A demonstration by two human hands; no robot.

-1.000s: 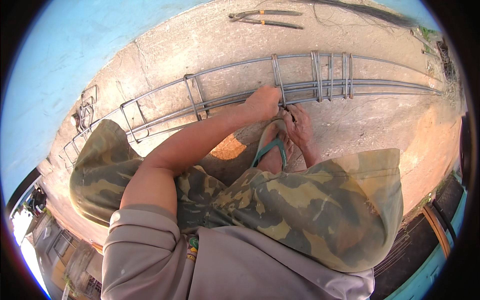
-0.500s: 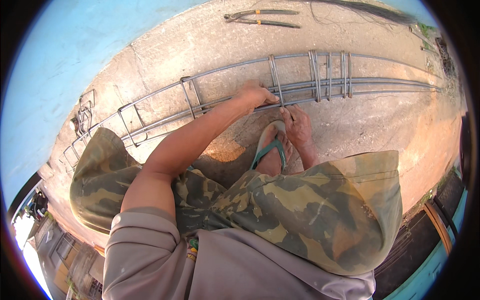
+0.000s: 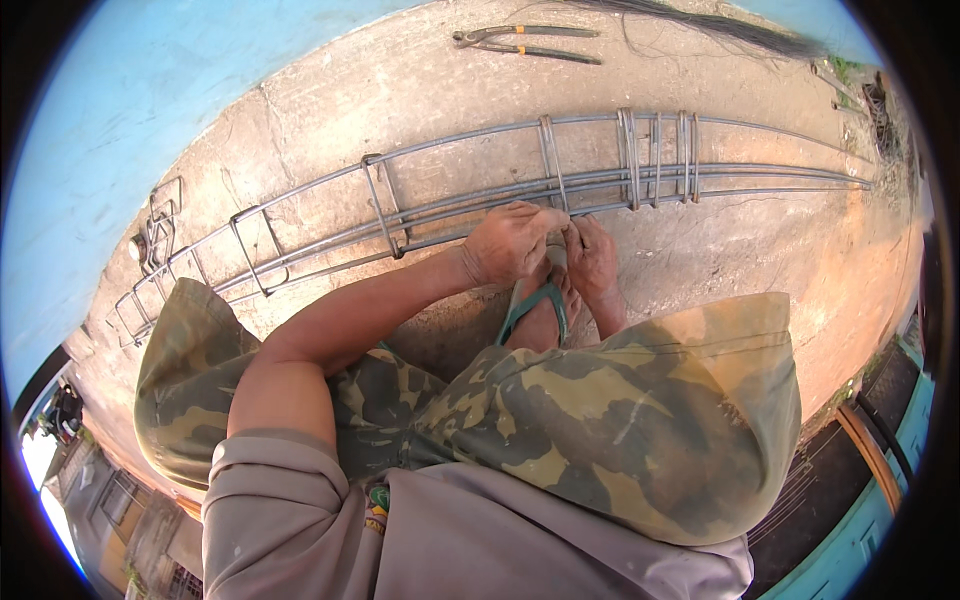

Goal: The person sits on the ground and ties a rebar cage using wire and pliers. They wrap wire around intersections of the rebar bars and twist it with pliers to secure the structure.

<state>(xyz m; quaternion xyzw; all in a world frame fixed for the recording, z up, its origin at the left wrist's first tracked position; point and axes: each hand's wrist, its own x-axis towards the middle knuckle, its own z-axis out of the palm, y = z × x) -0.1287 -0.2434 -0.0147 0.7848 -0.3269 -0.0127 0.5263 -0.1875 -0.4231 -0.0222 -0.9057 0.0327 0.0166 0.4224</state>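
A long steel rebar cage (image 3: 440,212) lies across the ground in front of me, with square stirrups (image 3: 553,160) around its bars. My left hand (image 3: 513,242) is closed in a pinch at the near bar, close to one stirrup's lower corner. Right beside it, my right hand (image 3: 594,252) also has thumb and fingers pressed together, its fingertips almost meeting the left ones. Whatever is between the fingers is too small or hidden to make out. Both hands are just above my sandalled foot (image 3: 540,318).
Long-handled pincers (image 3: 530,45) with orange bands lie beyond the cage. A bundle of thin dark wire (image 3: 725,30) is at the far right. Loose bent stirrups (image 3: 160,225) lie by the cage's left end. A blue wall (image 3: 180,90) borders the ground at far left.
My left hand has come off the bar, moving nearer to me and slightly right, beside the right hand. The right hand has turned slightly and its fingers are pinched more tightly.
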